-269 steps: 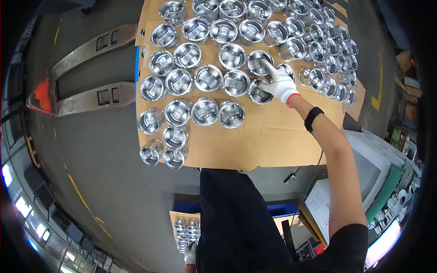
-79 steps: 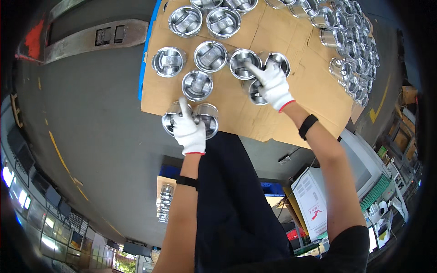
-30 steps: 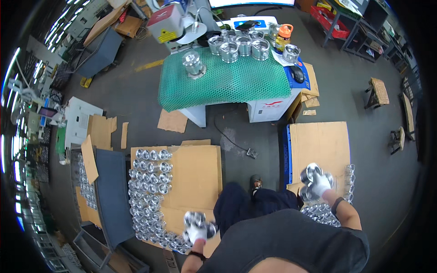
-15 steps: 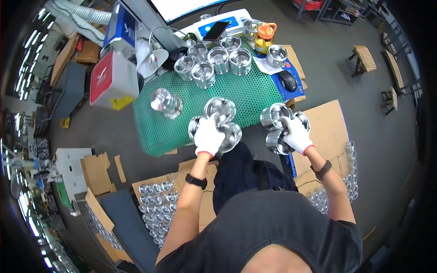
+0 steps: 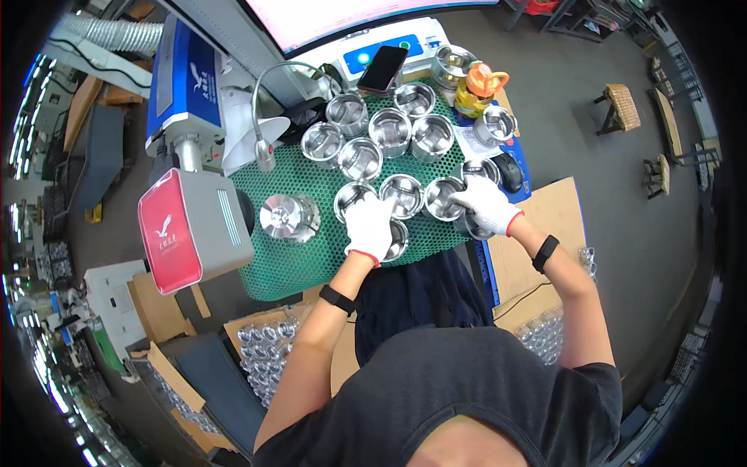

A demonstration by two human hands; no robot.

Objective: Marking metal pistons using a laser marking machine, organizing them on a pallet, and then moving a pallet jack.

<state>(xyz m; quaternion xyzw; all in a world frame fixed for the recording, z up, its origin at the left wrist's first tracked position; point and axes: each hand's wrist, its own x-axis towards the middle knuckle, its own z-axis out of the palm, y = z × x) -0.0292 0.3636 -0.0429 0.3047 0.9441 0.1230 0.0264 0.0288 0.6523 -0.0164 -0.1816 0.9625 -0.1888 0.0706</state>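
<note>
White gloves cover both of my hands. My left hand (image 5: 369, 226) is closed over a small cluster of shiny metal pistons at the mat's near edge; one piston (image 5: 402, 196) shows beyond its fingers and another (image 5: 396, 240) beside the palm. Farther right, my right hand (image 5: 486, 206) grips another cluster, with a piston (image 5: 444, 198) at its fingertips and one (image 5: 481, 170) above it. The glove hides part of this group. Several more pistons (image 5: 390, 132) stand hollow side up on the green mat (image 5: 311, 268) just beyond. At the left, one piston rests on a round metal fixture (image 5: 285, 218).
A grey machine head with a red face (image 5: 170, 233) overhangs the mat's left side. Behind the pistons are a phone (image 5: 383, 68), a bent lamp (image 5: 264, 152) and an orange-capped bottle (image 5: 475, 89). A mouse (image 5: 509, 171) lies right. Boxes of pistons (image 5: 268, 350) flank my legs.
My right hand has brought its pistons from beside the mat onto its right part, closer to the left group. The view has shifted nearer to the bench.
</note>
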